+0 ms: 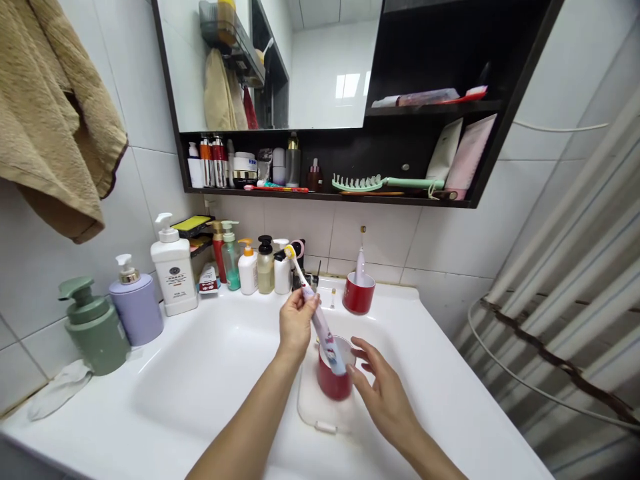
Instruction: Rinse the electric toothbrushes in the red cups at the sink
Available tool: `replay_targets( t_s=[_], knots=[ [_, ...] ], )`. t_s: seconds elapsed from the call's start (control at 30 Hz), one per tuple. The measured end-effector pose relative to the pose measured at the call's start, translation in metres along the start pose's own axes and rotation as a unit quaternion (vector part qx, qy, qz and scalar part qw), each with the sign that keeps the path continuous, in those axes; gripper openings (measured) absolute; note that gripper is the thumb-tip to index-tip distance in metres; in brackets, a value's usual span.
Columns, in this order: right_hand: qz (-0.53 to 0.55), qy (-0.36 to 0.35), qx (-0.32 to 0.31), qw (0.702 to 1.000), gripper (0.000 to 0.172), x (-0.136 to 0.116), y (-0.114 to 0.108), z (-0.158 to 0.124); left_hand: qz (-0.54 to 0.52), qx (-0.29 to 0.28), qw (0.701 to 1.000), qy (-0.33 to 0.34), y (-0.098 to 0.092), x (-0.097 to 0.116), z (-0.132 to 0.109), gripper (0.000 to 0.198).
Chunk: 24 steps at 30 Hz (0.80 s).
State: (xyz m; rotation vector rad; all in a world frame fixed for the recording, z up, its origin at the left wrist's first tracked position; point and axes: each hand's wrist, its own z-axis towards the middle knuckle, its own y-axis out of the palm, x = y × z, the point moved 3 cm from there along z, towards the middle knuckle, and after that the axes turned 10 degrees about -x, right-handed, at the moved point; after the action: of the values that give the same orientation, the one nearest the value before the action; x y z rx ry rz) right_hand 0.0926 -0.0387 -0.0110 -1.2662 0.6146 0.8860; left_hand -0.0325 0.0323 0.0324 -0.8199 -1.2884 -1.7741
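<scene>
right hand (pixel 380 390): nearest the camera, fingers spread and half curled, gripping nothing. fingertips right at the side of the near red cup (pixel 334 388); can't tell if they touch.

left hand (pixel 295 323): thumb and fingers pinched on the electric toothbrush (pixel 325 335), around the top of its handle. brush is tilted, head up and to the left, pale purple handle running down to a light blue base. base overlaps the cup's mouth and front wall in view; can't tell whether it's inside or in front.

near cup stands on a white flat case (pixel 325 415) in the white sink (pixel 200 373), toward the right side of the basin. cup is slightly blurred.

left counter, near to far: crumpled white cloth (pixel 60 390), green pump bottle (pixel 97 333), purple pump bottle (pixel 137 310), white pump bottle (pixel 174 273). label text too small to read.

back ledge: row of smaller pump bottles (pixel 265 270) left of the faucet area, far red cup (pixel 359 295) to the right, with a second toothbrush (pixel 360 265) upright in it.

wall: dark cabinet (pixel 370 150) with mirror (pixel 330 73); green hairbrush (pixel 385 183) on its lower shelf.
</scene>
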Motion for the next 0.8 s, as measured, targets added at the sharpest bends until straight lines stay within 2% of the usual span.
replay_targets(
  t_s=[0.1,0.17,0.3,0.37,0.5,0.57,0.67,0.7,0.8],
  knots=[
    [0.137,0.015,-0.067,0.988,0.034,-0.010,0.005,-0.003,-0.038,-0.037,0.994,-0.098,0.011,-0.016,-0.010,0.023],
    [0.230,0.047,-0.124,0.964,0.025,-0.012,0.014,-0.006,-0.057,-0.058,0.987,-0.141,0.016,-0.026,-0.014,0.024],
    [0.396,0.106,-0.201,0.889,0.022,-0.012,0.027,-0.014,-0.100,-0.048,0.980,-0.165,0.012,-0.031,-0.012,0.019],
    [0.423,0.118,-0.215,0.872,0.022,-0.012,0.028,-0.016,-0.110,-0.040,0.978,-0.173,0.009,-0.031,-0.009,0.015],
    [0.345,0.107,-0.192,0.913,0.022,-0.012,0.024,-0.014,-0.117,-0.016,0.978,-0.171,0.006,-0.034,-0.006,0.011],
    [0.337,0.123,-0.192,0.913,0.023,-0.013,0.022,-0.014,-0.126,-0.002,0.977,-0.171,0.005,-0.038,-0.005,0.010],
    [0.375,0.162,-0.211,0.888,0.026,-0.016,0.024,-0.015,-0.142,0.017,0.974,-0.177,0.004,-0.044,-0.005,0.008],
    [0.370,0.163,-0.212,0.890,0.026,-0.016,0.024,-0.015,-0.146,0.022,0.973,-0.177,0.003,-0.045,-0.004,0.007],
    [0.292,0.146,-0.192,0.926,0.024,-0.013,0.025,-0.013,-0.155,0.033,0.973,-0.166,0.003,-0.045,-0.004,0.005]
  ],
)
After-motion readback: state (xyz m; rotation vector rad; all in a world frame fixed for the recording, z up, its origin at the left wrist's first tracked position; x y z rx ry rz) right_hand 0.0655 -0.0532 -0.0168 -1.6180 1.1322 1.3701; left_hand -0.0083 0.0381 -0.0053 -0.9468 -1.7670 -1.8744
